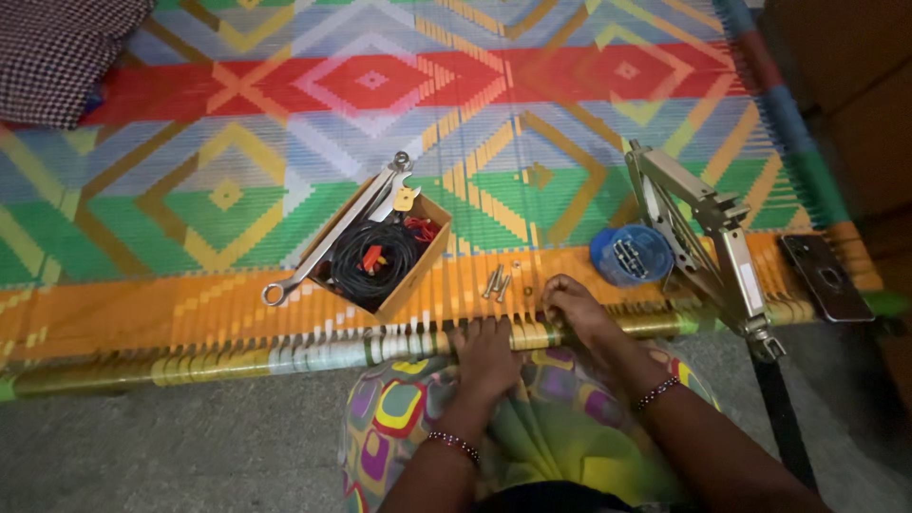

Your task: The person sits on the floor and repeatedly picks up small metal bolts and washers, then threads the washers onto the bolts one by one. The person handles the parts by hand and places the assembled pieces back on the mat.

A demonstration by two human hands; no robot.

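Woven cot (237,294): multicoloured diamonds, orange edge; round container (631,255) blue; cloth (57,57) checked.

Woven cot (589,152) bears cardboard box (423,261), bolts (497,282), jack (708,237), phone (826,275)

Two short silver bolts (496,282) lie side by side, angled slightly, on the orange band of a brightly woven cot surface (228,304), near its front edge, just beyond the fingers of the right hand (574,306)
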